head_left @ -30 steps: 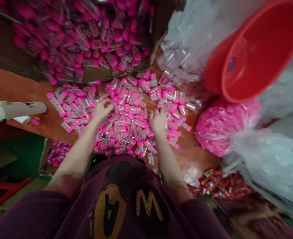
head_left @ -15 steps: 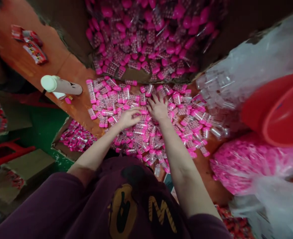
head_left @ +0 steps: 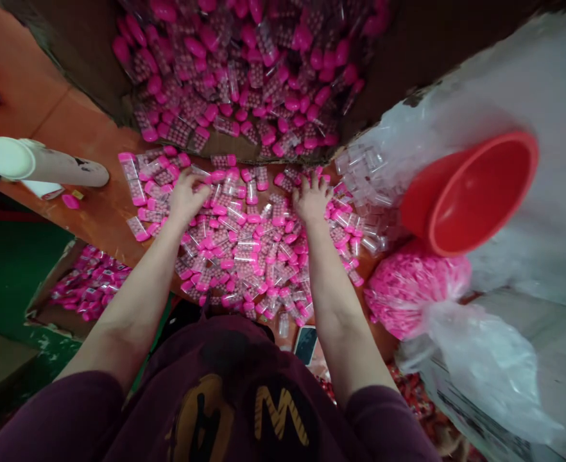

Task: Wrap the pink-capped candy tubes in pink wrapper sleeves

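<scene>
Clear bottles with pink caps and pink beads point(head_left: 244, 247) lie in a loose layer on the orange table point(head_left: 52, 122). At the upper left of this layer, my left hand point(head_left: 188, 196) rests among the bottles, thumb and fingers apart, holding nothing I can see. My right hand point(head_left: 313, 197) is spread over the bottles at the right side, its fingers apart and touching some of them. Beyond both hands a large cardboard box point(head_left: 90, 70) holds more of the same bottles.
At right are a red bucket point(head_left: 418, 199), a bag of pink pieces point(head_left: 408, 289) and empty clear bottles point(head_left: 367, 163). A white cylinder point(head_left: 66, 168) lies at left, above a box of pink packets point(head_left: 88, 282). A phone point(head_left: 306, 345) is near my body.
The view has shifted. My left hand has moved left and away from my right hand, across the bottles. My right hand has moved right relative to the bottles.
</scene>
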